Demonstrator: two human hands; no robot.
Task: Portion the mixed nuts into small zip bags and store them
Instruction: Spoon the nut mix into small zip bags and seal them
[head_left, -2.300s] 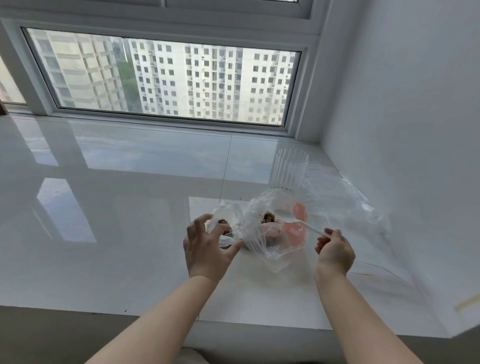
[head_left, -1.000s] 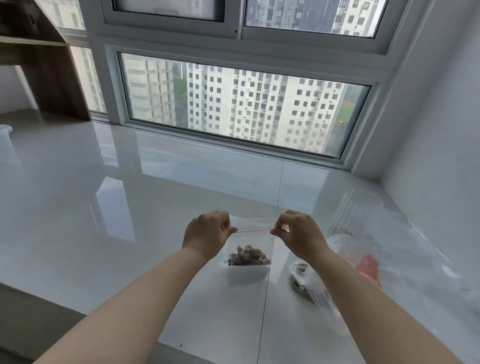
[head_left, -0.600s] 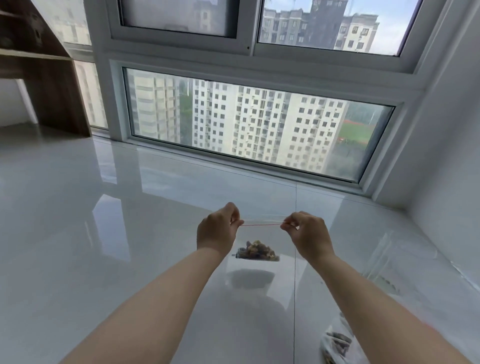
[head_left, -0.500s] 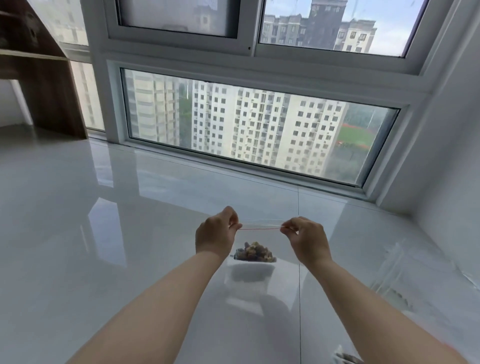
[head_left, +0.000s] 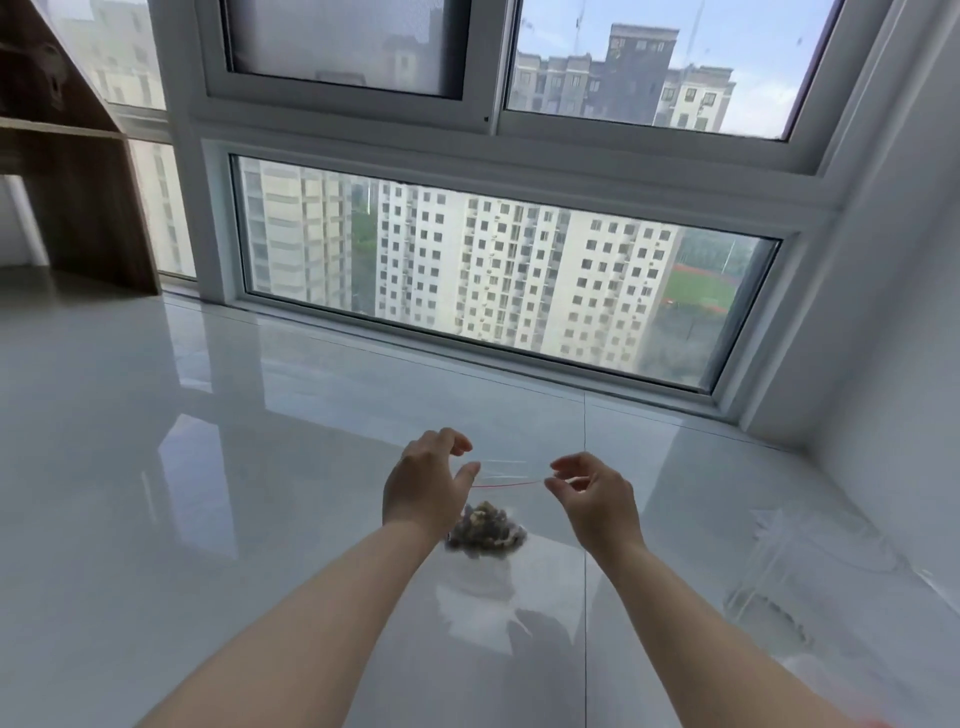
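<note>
A small clear zip bag (head_left: 498, 499) with a red zip line hangs upright between my hands, just above the glossy white sill (head_left: 208, 519). A clump of mixed nuts (head_left: 485, 529) fills its bottom. My left hand (head_left: 423, 488) is beside the bag's top left corner, fingers spread and loosely bent, thumb near the zip line. My right hand (head_left: 592, 493) is at the top right corner, its thumb tip at the end of the red line and its fingers lifted apart from it. Neither hand pinches the bag.
A clear ribbed plastic cup (head_left: 810, 561) and crumpled clear plastic (head_left: 779, 618) with dark bits lie at the right. The white wall (head_left: 893, 364) closes the right side. The window frame (head_left: 467, 358) runs along the back. A wooden shelf (head_left: 78, 208) stands far left.
Both hands were pinching the top corners of the zip bag; now their fingers have spread apart and let go of it. The view has tilted up slightly.
</note>
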